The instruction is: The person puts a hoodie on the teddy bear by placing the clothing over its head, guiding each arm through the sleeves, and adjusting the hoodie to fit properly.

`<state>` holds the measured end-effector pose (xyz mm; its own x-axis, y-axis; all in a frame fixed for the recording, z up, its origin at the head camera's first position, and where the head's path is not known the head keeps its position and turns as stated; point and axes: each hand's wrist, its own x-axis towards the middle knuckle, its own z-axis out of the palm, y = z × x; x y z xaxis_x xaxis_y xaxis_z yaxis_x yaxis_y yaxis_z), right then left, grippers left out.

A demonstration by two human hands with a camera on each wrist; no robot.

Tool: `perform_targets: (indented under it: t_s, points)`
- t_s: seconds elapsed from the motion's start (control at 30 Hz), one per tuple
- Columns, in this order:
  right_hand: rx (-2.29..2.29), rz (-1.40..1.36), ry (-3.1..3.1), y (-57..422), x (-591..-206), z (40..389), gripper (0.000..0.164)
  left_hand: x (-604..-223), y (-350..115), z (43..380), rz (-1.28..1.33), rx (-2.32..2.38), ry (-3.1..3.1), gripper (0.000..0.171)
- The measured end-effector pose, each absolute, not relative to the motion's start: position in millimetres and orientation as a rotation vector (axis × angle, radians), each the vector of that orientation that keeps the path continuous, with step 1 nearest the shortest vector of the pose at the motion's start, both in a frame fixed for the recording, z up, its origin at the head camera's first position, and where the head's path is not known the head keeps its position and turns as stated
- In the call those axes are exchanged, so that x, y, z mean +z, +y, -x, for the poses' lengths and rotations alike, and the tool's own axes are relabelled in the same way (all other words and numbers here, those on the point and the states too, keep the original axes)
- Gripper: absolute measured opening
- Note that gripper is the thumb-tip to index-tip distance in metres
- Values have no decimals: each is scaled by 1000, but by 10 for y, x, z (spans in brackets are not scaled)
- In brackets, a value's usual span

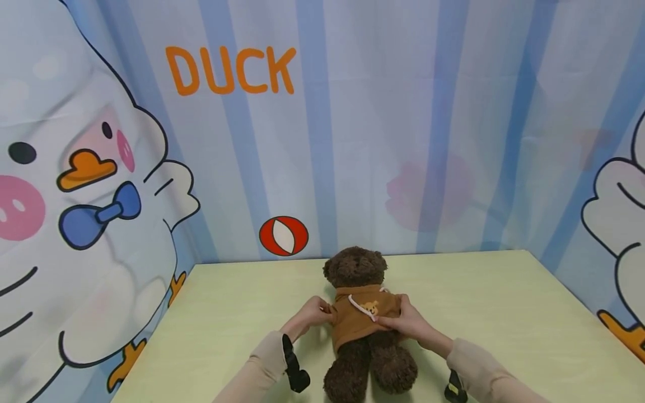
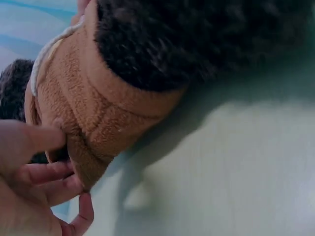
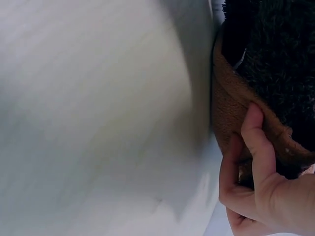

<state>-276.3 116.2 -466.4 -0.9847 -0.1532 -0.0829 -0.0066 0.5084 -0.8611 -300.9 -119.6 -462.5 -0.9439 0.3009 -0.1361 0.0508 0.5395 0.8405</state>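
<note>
A dark brown plush teddy bear [image 1: 355, 267] lies face up on the table, its head toward the back and its legs toward me. It wears a brown hoodie [image 1: 349, 324] with a white drawstring and a small bear emblem on the chest. My left hand [image 1: 313, 312] pinches the hoodie's sleeve [image 2: 91, 160] on the left side, thumb above and fingers below. On the other side my right hand [image 1: 410, 320] grips the hoodie, its thumb across the front near the drawstring's end. Bent fingers [image 3: 263, 142] press along the brown cloth in the right wrist view.
The pale yellow-green table [image 1: 242, 302] reaches back to a striped blue curtain [image 1: 373, 140] with duck prints and a red ball print. A black strap [image 1: 294, 366] circles the left wrist, another [image 1: 455, 386] the right.
</note>
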Motion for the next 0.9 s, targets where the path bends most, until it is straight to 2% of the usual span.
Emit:
perform_targets:
  t_s: [0.23, 0.43, 0.6, 0.9]
  points:
    - [-1461, 144, 2607, 1166, -4659, 2757, 76, -4618, -1178, 2986, -294, 1313, 2530, 47]
    - [-1465, 131, 2419, 1148, -4677, 2729, 86, -4638, -1145, 2949, -243, 1295, 2500, 46]
    - [-1440, 247, 2358, 1181, -4653, 2780, 91, -4649, -1115, 2940, -194, 1259, 2508, 49]
    - [-1318, 458, 2519, 1271, -4608, 2866, 79, -4641, -1216, 2931, -344, 1218, 2349, 25]
